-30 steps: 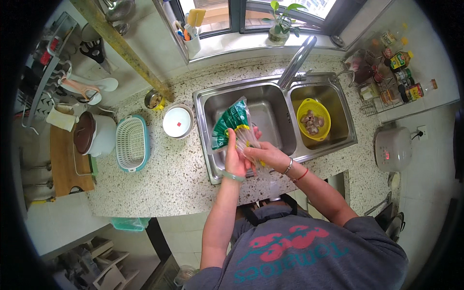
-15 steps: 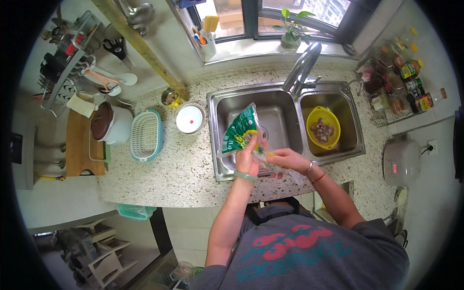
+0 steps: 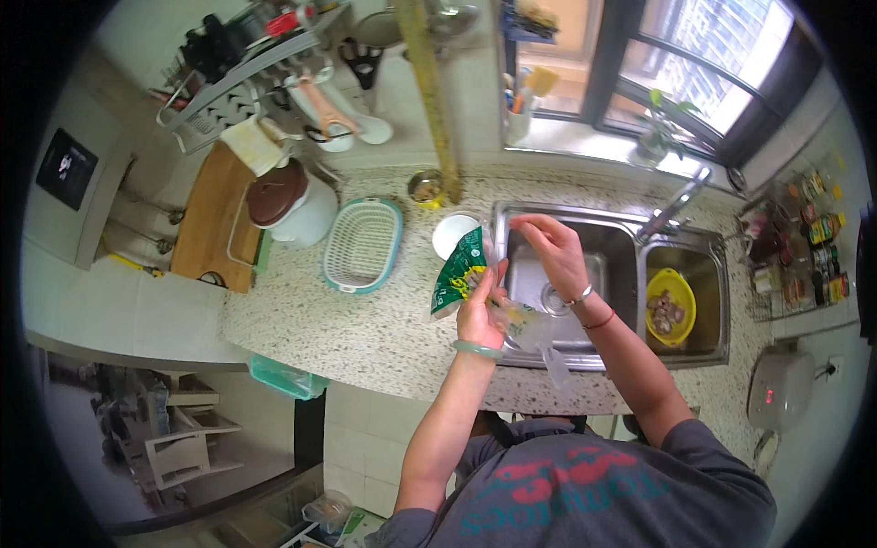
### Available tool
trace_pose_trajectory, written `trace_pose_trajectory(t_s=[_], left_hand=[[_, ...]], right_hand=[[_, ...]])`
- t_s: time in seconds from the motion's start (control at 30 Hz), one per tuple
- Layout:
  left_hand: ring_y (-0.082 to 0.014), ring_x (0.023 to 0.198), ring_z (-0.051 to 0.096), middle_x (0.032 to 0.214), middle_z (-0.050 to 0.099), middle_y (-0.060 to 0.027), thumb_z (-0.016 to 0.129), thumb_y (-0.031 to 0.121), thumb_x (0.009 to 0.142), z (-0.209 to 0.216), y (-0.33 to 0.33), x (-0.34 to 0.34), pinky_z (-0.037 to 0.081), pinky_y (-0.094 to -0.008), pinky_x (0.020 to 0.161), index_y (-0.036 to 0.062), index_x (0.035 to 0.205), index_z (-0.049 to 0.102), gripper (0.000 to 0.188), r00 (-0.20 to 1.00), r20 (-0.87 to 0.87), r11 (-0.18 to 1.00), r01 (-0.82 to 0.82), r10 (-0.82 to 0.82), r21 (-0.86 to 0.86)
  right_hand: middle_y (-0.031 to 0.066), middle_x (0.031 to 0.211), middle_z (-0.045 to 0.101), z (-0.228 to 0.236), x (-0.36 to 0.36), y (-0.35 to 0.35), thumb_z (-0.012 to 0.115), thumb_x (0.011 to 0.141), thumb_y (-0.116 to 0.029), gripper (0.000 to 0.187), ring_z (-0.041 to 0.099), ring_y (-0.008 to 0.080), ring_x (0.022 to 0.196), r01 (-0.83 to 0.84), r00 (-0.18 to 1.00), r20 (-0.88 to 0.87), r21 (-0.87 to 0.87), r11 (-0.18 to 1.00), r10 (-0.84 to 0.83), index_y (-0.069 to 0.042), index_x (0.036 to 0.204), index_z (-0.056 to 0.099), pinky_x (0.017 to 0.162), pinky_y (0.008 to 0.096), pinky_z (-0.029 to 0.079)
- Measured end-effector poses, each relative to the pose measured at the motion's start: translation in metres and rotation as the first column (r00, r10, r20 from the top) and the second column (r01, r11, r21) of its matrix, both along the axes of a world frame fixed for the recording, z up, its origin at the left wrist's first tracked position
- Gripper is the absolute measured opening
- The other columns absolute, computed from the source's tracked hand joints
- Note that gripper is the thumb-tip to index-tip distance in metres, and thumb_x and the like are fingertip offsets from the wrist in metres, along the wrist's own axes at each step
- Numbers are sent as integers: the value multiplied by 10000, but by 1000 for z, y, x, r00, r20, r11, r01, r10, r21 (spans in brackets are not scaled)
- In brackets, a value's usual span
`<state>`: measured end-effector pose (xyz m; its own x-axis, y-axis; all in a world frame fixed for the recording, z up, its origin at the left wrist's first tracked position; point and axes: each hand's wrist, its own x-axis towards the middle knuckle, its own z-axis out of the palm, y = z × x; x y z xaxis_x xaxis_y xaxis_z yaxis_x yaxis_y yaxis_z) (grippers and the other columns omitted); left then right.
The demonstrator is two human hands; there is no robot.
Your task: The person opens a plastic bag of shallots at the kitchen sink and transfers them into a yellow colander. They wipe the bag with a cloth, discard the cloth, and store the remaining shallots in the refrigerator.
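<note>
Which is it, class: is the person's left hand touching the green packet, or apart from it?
Touching: the head view shows the left hand gripping the green packet at its lower edge.
</note>
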<state>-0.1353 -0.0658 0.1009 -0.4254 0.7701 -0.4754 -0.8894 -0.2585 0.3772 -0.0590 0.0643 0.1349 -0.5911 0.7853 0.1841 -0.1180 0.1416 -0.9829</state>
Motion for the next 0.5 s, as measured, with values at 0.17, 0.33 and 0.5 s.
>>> trace_pose_trajectory(t_s=[0.17, 0.33, 0.5], left_hand=[[-65, 746, 519, 1093, 612, -43, 627, 151, 893, 27, -28, -83, 451, -207, 640, 91, 1168, 557, 290, 990, 17, 990, -139, 139, 28], [-108, 769, 551, 841, 583, -2, 637, 148, 884, 44, -53, -147, 466, -232, 682, 74, 982, 576, 138, 988, -58, 987, -140, 145, 77], [-81, 726, 523, 965, 590, -13, 652, 168, 877, 43, -86, -191, 450, -216, 639, 65, 1131, 561, 288, 986, -47, 987, -162, 162, 6]], right_hand=[[79, 1011, 682, 66, -135, -49, 564, 911, -146, 255, 643, 126, 864, -317, 947, -67, -28, 948, 315, 31, 1072, 651, 762, 248, 502], [133, 1078, 633, 99, -273, -77, 553, 925, -149, 423, 660, 209, 931, -547, 834, -283, -300, 782, 475, 71, 1277, 470, 784, 284, 536], [146, 1082, 619, 103, -376, -93, 654, 856, -204, 620, 654, 198, 921, -414, 889, -277, -148, 898, 364, 59, 1346, 380, 772, 280, 524]])
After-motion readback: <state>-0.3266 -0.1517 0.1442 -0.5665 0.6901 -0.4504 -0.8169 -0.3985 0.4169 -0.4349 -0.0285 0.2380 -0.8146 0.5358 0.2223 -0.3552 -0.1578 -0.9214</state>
